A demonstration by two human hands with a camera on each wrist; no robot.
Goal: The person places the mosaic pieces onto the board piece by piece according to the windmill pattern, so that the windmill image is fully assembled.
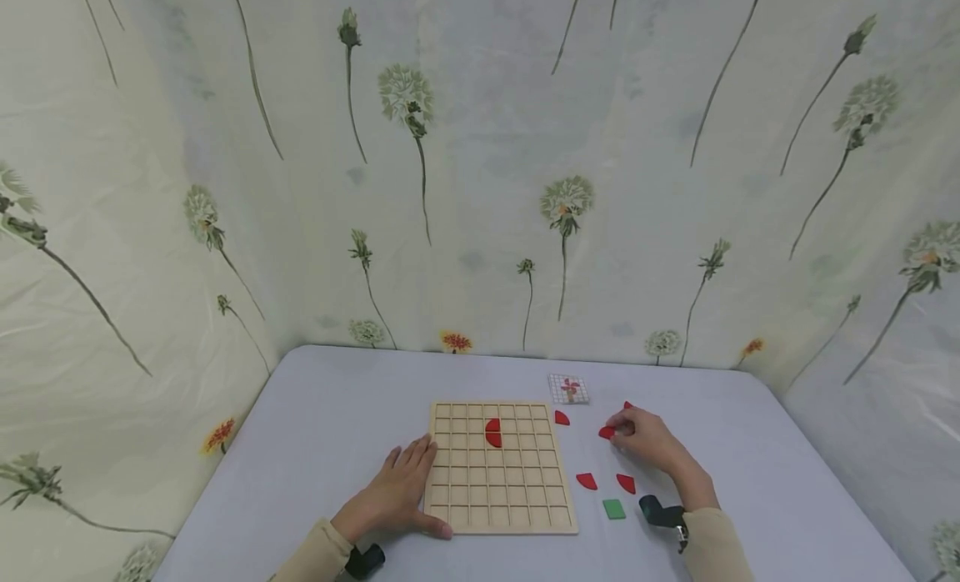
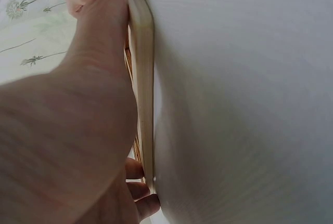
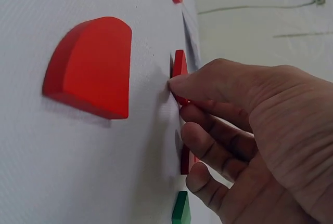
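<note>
My left hand (image 1: 399, 488) lies spread at the left side of a wooden grid board (image 1: 431, 503), fingers along its edge and thumb at the near left corner. The left wrist view shows fingertips against the board's side (image 2: 145, 104). Two red quarter-circle pieces (image 1: 493, 439) sit in neighbouring cells, together making a half disc. Right of the board, my right hand (image 1: 647, 437) pinches a red quarter-circle piece (image 1: 606, 432) between thumb and index finger, low over the table; the right wrist view shows this piece (image 3: 180, 63) partly hidden by the thumb.
Beside the board lie a red quarter piece (image 1: 562, 418), two nearer ones (image 1: 587, 481) (image 1: 626, 484) and a green square (image 1: 614, 509). Another red piece (image 1: 627, 405) shows behind my right hand. A pattern card (image 1: 567, 388) lies past the board's far right corner. A patterned curtain (image 1: 480, 148) hangs behind the table.
</note>
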